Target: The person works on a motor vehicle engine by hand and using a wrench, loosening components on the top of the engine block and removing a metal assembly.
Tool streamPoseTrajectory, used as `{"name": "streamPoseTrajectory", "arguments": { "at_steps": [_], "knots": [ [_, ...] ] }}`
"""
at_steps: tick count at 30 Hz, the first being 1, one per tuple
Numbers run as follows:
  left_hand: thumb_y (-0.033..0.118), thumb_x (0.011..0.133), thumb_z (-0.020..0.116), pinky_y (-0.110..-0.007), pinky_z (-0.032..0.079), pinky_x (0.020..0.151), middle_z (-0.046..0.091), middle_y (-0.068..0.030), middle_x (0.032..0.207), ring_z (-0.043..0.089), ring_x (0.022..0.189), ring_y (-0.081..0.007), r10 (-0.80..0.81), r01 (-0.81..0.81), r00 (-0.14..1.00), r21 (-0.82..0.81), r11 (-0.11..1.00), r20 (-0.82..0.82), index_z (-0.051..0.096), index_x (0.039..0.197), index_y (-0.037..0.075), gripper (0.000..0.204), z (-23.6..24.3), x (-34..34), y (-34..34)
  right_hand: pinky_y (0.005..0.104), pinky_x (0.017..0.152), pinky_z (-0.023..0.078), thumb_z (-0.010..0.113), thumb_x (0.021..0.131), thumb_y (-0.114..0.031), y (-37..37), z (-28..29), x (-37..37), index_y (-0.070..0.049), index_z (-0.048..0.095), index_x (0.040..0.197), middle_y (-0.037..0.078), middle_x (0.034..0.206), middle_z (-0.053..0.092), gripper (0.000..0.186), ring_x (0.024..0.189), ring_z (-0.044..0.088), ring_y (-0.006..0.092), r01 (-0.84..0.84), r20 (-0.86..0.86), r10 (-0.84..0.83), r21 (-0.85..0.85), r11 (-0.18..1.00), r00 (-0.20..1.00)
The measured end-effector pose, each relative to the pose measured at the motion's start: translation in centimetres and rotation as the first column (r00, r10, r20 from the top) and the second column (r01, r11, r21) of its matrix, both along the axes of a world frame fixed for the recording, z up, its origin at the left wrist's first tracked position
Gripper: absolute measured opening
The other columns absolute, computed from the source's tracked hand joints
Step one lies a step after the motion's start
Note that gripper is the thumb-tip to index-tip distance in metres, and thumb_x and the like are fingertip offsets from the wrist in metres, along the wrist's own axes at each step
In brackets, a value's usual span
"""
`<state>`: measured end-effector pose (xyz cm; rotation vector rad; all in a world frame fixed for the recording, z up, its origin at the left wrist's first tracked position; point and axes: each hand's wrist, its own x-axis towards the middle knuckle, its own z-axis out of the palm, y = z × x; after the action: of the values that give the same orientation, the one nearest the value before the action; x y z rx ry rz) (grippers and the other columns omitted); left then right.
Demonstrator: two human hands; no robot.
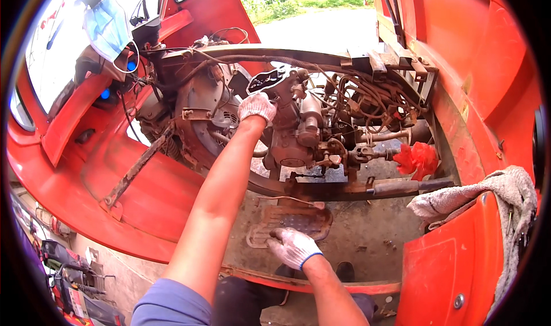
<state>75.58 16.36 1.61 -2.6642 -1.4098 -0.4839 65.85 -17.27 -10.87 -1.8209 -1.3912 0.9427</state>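
My left hand [256, 107], in a soiled white knit glove, is against the engine [290, 119], just below the opening at its top. That opening [266, 82] has a pale bare rim and a dark interior. The fingers of this hand are curled and mostly turned away, so what they grip is hidden. Lower down, my right hand [294, 247], in a white glove with a blue cuff edge, hangs over the worn metal footplate [318, 220]. Its fingers are loosely bent and apart, with nothing seen in them.
A dark frame rail [338, 191] crosses in front of the engine. Tangled hoses and wires [373, 99] lie to its right, by a red cloth or bag [417, 159]. A grey towel [511, 202] drapes over a red panel [445, 263]. A blue face mask [108, 30] hangs upper left.
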Motion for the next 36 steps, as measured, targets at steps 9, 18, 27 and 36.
{"name": "streamPoseTrajectory", "arguments": {
  "at_steps": [9, 18, 27, 36],
  "knots": [
    [0.042, 0.089, 0.065, -0.050, 0.054, 0.103, 0.071, -0.0232, 0.127, 0.068, 0.120, -0.0408, -0.007, 0.013, 0.998, -0.110, 0.994, 0.062, 0.075, 0.118, 0.007, 0.046, 1.1, -0.1, -0.7, 0.0494, 0.103, 0.052, 0.055, 0.099, -0.043, -0.1, 0.5, 0.2, -0.008, 0.072, 0.126, 0.025, 0.123, 0.071, 0.047, 0.117, 0.067, 0.0430, -0.003, -0.024, 0.003, -0.003, 1.000, 1.000],
    [0.039, 0.094, 0.066, -0.049, 0.058, 0.097, 0.076, -0.0218, 0.117, 0.073, 0.113, -0.0397, 0.006, -0.006, 1.000, 0.014, 1.000, 0.020, 0.078, 0.115, 0.007, 0.041, 0.0, 0.7, 0.2, 0.0475, 0.103, 0.052, 0.056, 0.099, -0.042, -0.2, 0.8, 0.1, -0.003, 0.071, 0.129, 0.026, 0.122, 0.071, 0.051, 0.117, 0.066, 0.0424, -0.015, -0.012, 0.015, -0.009, 1.000, 1.000],
    [0.024, 0.095, 0.062, -0.050, 0.059, 0.096, 0.076, -0.0232, 0.116, 0.073, 0.112, -0.0404, 0.013, -0.012, 1.000, 0.065, 0.998, -0.015, 0.078, 0.113, 0.006, 0.030, -0.5, 1.5, -0.4, 0.0497, 0.103, 0.052, 0.054, 0.100, -0.043, -0.2, 0.0, 0.1, -0.012, 0.073, 0.127, 0.025, 0.121, 0.072, 0.045, 0.116, 0.067, 0.0433, 0.016, -0.019, -0.016, 0.042, 0.999, 1.000],
    [0.020, 0.097, 0.054, -0.052, 0.058, 0.095, 0.075, -0.0221, 0.116, 0.073, 0.111, -0.0404, -0.051, 0.052, 0.999, 0.138, 0.989, -0.010, 0.074, 0.114, 0.007, 0.029, -0.4, 0.8, 0.8, 0.0512, 0.103, 0.052, 0.052, 0.101, -0.041, -0.3, 0.4, 0.1, -0.017, 0.074, 0.125, 0.024, 0.122, 0.072, 0.040, 0.116, 0.067, 0.0435, 0.018, -0.022, -0.018, 0.031, 0.999, 1.000]
  ]
}}
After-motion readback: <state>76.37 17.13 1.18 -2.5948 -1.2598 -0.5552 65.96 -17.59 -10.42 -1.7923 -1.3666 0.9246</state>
